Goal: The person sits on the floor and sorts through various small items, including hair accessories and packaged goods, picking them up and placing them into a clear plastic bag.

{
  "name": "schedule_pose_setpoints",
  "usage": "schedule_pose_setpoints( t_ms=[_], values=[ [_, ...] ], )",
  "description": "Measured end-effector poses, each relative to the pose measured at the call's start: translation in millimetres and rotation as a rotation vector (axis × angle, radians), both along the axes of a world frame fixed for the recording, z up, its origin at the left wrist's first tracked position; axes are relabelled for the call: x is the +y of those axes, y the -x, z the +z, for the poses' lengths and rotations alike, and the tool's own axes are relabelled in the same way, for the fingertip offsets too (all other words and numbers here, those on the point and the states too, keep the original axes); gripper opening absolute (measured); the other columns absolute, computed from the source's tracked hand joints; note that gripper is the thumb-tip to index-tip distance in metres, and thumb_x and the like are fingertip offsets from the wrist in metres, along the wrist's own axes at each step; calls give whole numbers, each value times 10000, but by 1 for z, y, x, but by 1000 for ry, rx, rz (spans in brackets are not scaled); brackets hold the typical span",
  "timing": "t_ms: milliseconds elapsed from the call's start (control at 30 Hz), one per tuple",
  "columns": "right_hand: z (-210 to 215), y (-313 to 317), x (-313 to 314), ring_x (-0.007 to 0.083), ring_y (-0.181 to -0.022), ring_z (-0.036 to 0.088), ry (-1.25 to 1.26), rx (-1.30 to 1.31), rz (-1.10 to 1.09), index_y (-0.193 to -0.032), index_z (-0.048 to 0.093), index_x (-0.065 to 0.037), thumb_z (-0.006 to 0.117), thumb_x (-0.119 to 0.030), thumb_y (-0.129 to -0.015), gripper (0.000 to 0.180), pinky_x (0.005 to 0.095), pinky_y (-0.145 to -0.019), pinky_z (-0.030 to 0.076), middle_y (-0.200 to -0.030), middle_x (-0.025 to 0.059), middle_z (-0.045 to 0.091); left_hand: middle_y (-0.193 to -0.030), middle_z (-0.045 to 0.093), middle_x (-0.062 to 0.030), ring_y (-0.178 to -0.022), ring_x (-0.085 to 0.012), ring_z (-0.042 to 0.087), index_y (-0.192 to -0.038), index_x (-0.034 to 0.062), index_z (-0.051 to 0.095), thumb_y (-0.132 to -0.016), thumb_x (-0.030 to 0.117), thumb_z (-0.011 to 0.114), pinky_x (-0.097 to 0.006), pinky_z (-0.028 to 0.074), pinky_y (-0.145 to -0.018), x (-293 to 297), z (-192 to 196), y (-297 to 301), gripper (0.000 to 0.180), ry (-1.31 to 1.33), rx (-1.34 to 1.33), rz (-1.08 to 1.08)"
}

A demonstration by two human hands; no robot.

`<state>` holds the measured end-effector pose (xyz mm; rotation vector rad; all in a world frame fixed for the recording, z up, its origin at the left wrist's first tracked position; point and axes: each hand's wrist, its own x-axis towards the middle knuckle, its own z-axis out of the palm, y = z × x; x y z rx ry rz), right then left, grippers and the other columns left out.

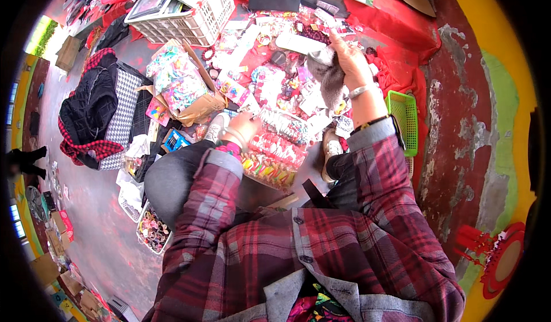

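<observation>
My right hand [354, 64] is raised over the far right of the pile, its fingers closed on a soft grey fuzzy item [331, 84] that hangs down from it. Whether this is a sock, a glove or something else does not show. Lower and to the left, my left hand [244, 128] rests by the near edge of the goods, fingers curled together; anything in them is too small or washed out to name. Beside it stands a clear box [270, 176] of colourful small packets in rows. Small packaged trinkets [284, 87] spread beyond both hands.
An open cardboard box [198, 107] of bagged colourful items stands left of the pile, below a white plastic crate [206, 18]. A green basket [403, 121] is at the right by a peeling wall. Black and checked clothing [92, 110] lies left. A tub of hair ties [154, 230] sits near my knee.
</observation>
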<state>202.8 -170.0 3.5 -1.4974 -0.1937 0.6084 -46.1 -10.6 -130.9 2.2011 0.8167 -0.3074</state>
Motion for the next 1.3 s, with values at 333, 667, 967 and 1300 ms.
schedule_pose_setpoints(
  t_ms=[333,667,967,1300],
  values=[
    [-134,-88,-41,157,-735,629,734,-551,337,-815,694,-49,647,-149,-673,180,288,-679,489,-778,75,673,-1039,628,-189,-965,-235,619,-1169,-26,529,-852,129,591,-303,479,-826,43,177,19,358,-12,-688,119],
    [-235,-116,-39,203,-840,646,1305,-961,1027,-857,715,-186,526,-173,-753,216,322,-776,495,-881,51,686,-921,643,-194,-867,-290,643,-1106,-58,542,-845,115,578,-332,496,-754,36,160,12,315,-71,-599,39],
    [-270,-130,8,295,-1040,579,1313,-461,432,-1043,649,-114,603,-313,-727,376,356,-889,459,-1121,138,608,-1005,590,-242,-903,-383,582,-1085,-68,535,-815,76,585,-386,458,-799,33,185,2,310,-136,-552,-94],
    [-304,-192,64,283,-845,630,410,173,-159,-1070,566,52,738,-204,-696,485,384,-718,493,-1003,169,633,-1022,588,-242,-906,-403,576,-1128,-65,518,-796,79,609,-413,460,-788,44,195,-10,373,-206,-426,-220]
  ],
)
